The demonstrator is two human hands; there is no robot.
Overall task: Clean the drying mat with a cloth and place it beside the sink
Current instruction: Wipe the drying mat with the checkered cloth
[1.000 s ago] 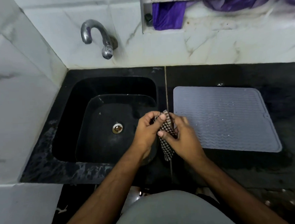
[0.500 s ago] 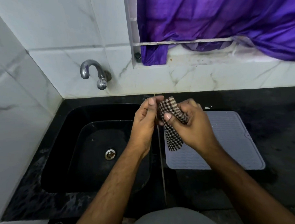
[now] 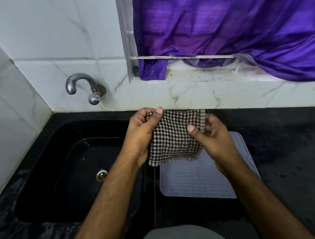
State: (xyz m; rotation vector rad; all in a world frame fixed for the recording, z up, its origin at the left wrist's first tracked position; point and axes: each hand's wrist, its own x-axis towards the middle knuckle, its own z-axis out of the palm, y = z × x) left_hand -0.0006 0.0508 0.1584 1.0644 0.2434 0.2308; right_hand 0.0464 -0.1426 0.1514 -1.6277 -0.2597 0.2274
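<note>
A black-and-white checked cloth (image 3: 173, 138) is spread out flat in the air between my hands, above the counter. My left hand (image 3: 142, 131) pinches its upper left corner. My right hand (image 3: 211, 137) pinches its right edge with the thumb on the front. Below them a grey ribbed drying mat (image 3: 197, 179) lies flat on the black counter, right of the black sink (image 3: 79, 169). The cloth and my right arm hide much of the mat. Small water drops glint on the mat.
A chrome tap (image 3: 85, 86) sticks out of the white marble wall above the sink. A purple curtain (image 3: 221, 26) hangs over a window ledge at the back. Dark counter (image 3: 289, 149) stretches to the right of the mat.
The cloth was bunched between my hands; now it is unfolded and stretched out flat. My hands have moved apart and risen. The camera has tilted up, showing more curtain.
</note>
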